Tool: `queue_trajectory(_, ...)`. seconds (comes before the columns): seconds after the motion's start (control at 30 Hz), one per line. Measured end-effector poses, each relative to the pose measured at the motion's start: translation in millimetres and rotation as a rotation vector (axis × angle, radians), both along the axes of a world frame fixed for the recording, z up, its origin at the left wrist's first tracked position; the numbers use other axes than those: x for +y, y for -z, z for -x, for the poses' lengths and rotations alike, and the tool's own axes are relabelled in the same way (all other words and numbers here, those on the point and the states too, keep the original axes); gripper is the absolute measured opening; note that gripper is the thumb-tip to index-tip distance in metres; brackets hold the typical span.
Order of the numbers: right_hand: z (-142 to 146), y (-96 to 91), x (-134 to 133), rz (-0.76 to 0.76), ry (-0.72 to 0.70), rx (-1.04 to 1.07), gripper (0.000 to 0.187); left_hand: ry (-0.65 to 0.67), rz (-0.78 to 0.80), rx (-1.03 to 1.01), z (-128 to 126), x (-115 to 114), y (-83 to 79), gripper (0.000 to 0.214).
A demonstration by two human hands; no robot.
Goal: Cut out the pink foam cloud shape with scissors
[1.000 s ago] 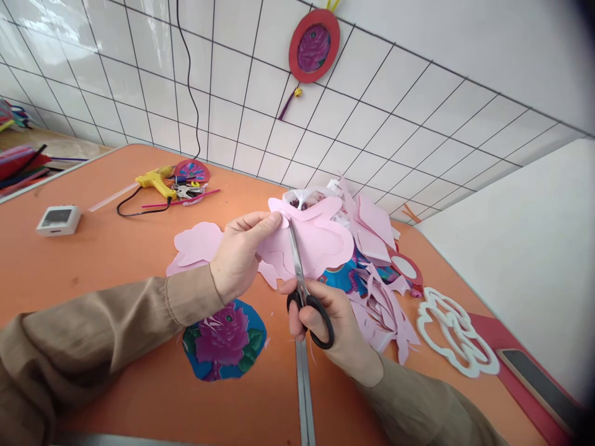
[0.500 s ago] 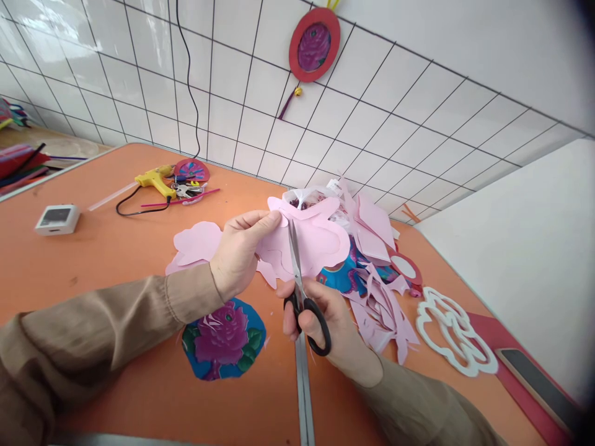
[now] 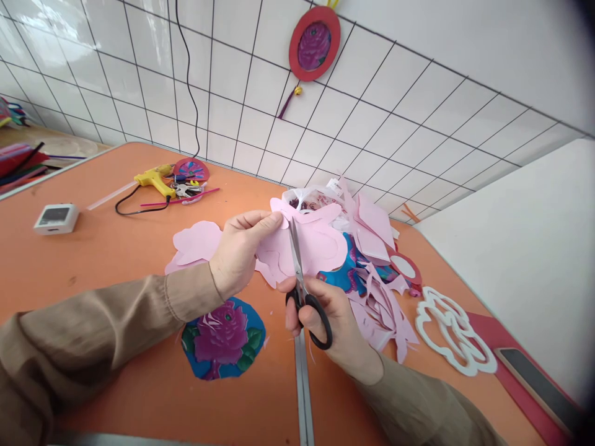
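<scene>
My left hand (image 3: 242, 248) pinches a sheet of pink paper (image 3: 316, 248) between thumb and fingers, holding it above the table. Curved outlines show on the sheet, and its edge is wavy. Black-handled scissors (image 3: 297, 260) are in my right hand (image 3: 337, 322), thumb and fingers in the loops. Their blades point away from me and lie against the paper close to my left thumb. Under my left forearm lies a blue cutout with a purple flower (image 3: 223, 341). Pink cloud-shaped pieces (image 3: 198, 241) rest on the table left of my left hand.
Pink paper scraps (image 3: 381, 310) are heaped right of my right hand, near white cloud-shaped frames (image 3: 455, 334) and a dark phone-like slab (image 3: 534, 384). At the back left lie a yellow glue gun (image 3: 158, 179) and a small white device (image 3: 56, 218). A red oval ornament (image 3: 315, 43) hangs on the tiled wall.
My right hand and the scissors have shifted slightly up. The front edge of the pink paper has turned a little, while my left hand keeps its pinch almost in place.
</scene>
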State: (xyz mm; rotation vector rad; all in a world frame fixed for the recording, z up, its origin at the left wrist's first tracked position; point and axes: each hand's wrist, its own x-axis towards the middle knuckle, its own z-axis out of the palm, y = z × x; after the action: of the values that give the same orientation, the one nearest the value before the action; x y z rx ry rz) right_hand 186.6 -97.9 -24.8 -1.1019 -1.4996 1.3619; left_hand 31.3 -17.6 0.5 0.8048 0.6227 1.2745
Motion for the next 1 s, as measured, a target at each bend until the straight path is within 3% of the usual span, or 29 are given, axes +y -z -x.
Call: queue_trajectory(1.0,1.0,4.0,-1.0,-0.016,-0.003,0.045,0.054,0.016,-0.021,-0.03,0.0,1.5,3.0,0.034)
